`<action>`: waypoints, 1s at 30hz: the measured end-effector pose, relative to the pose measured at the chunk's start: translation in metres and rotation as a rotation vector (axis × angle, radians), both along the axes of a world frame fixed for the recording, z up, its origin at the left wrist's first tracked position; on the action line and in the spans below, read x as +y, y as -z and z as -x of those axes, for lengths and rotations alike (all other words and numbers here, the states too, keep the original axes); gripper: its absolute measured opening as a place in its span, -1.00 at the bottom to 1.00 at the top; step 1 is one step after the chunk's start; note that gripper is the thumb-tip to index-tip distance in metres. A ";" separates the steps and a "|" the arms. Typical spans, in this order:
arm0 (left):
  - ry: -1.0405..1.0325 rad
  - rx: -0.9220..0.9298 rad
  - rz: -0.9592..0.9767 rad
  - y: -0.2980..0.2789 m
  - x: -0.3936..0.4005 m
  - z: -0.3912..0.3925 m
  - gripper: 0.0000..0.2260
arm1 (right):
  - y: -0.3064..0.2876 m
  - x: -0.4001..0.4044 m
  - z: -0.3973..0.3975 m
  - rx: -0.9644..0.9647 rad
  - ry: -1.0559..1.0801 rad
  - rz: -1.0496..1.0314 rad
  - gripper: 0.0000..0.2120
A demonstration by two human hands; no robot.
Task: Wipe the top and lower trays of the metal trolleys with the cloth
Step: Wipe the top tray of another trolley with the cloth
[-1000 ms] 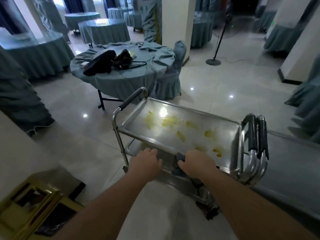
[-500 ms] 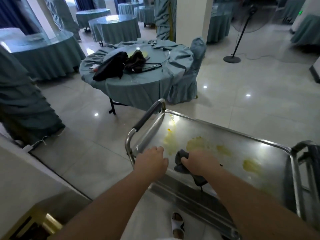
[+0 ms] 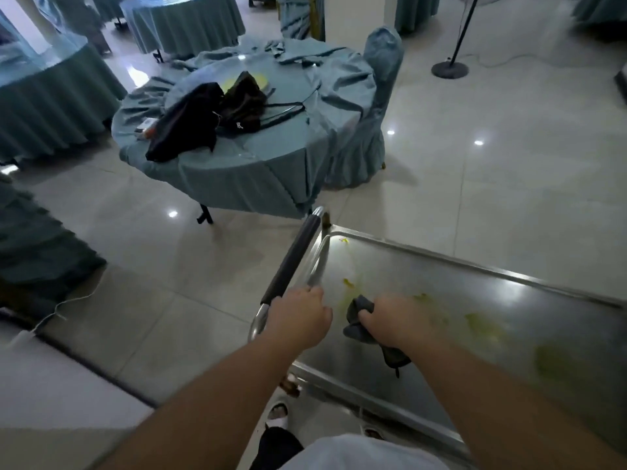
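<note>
A metal trolley's top tray [image 3: 441, 266] fills the lower right, its steel surface smeared with yellow-green stains [image 3: 481, 323]. My right hand [image 3: 403, 320] presses a dark grey cloth [image 3: 359, 317] onto the tray near its left end. My left hand [image 3: 298, 317] rests at the tray's left corner, by the lower end of the black-sleeved handle [image 3: 295, 259]. Whether it grips the rim or the handle tube is hidden under the hand. The lower tray is out of sight.
A round table [image 3: 271, 157] draped in teal cloth, with black bags [image 3: 190, 120] on it, stands just beyond the trolley, a covered chair [image 3: 369, 130] beside it. More draped tables are at the left. A fan stand's base [image 3: 449, 69] is at the back right. Glossy floor tiles lie between.
The view has closed in on the trolley's left end. My right hand has slid the cloth along the tray, and some yellow stains near the left end look thinner.
</note>
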State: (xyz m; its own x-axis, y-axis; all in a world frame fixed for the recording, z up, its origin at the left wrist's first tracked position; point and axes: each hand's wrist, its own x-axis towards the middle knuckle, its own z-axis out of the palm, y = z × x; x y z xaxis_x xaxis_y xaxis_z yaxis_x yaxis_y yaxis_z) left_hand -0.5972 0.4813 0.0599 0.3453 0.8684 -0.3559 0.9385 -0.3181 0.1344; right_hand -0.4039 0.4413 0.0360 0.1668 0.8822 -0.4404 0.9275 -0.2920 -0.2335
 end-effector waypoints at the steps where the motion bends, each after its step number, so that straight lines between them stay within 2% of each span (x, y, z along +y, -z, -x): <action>1: 0.032 0.010 0.001 0.003 0.015 0.000 -0.64 | 0.005 0.009 0.003 0.008 0.033 0.006 -0.66; 8: 0.297 -0.046 -0.048 0.024 0.120 0.021 -0.65 | 0.035 0.059 0.036 0.057 0.322 0.064 -0.63; 11: 0.312 -0.157 -0.123 0.038 0.161 0.031 -0.67 | 0.050 0.070 0.058 0.114 0.411 0.058 -0.62; 13: 0.349 -0.219 -0.168 0.048 0.180 0.031 -0.66 | 0.058 0.074 0.073 0.131 0.466 -0.035 -0.62; 16: 0.431 -0.303 -0.179 0.063 0.195 0.026 -0.59 | 0.069 0.075 0.098 0.126 0.588 -0.293 -0.67; 19: 0.423 -0.340 -0.120 0.078 0.197 0.020 -0.51 | 0.084 0.075 0.122 0.113 0.535 -0.419 -0.71; 22: 0.432 -0.345 -0.068 0.094 0.193 0.015 -0.49 | 0.112 0.065 0.144 -0.004 0.362 -0.508 -0.68; 23: 0.425 -0.336 -0.044 0.099 0.191 0.015 -0.48 | 0.125 0.059 0.156 -0.018 0.301 -0.490 -0.61; 25: 0.372 -0.321 0.002 0.107 0.188 0.015 -0.47 | 0.155 0.044 0.182 0.091 0.233 -0.365 -0.52; 27: 0.347 -0.296 -0.012 0.115 0.184 0.015 -0.46 | 0.178 0.025 0.209 0.145 0.217 -0.223 -0.50; 30: 0.371 -0.284 -0.064 0.121 0.182 0.016 -0.43 | 0.194 0.006 0.230 0.101 0.210 -0.188 -0.51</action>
State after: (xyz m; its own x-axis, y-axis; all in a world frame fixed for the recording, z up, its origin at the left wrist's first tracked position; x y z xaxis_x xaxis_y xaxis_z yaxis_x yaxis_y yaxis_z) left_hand -0.6135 0.6636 -0.0606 0.7121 0.6853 -0.1526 0.6891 -0.6406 0.3388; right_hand -0.6337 0.4473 -0.1576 0.3175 0.9007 -0.2964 0.8208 -0.4176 -0.3897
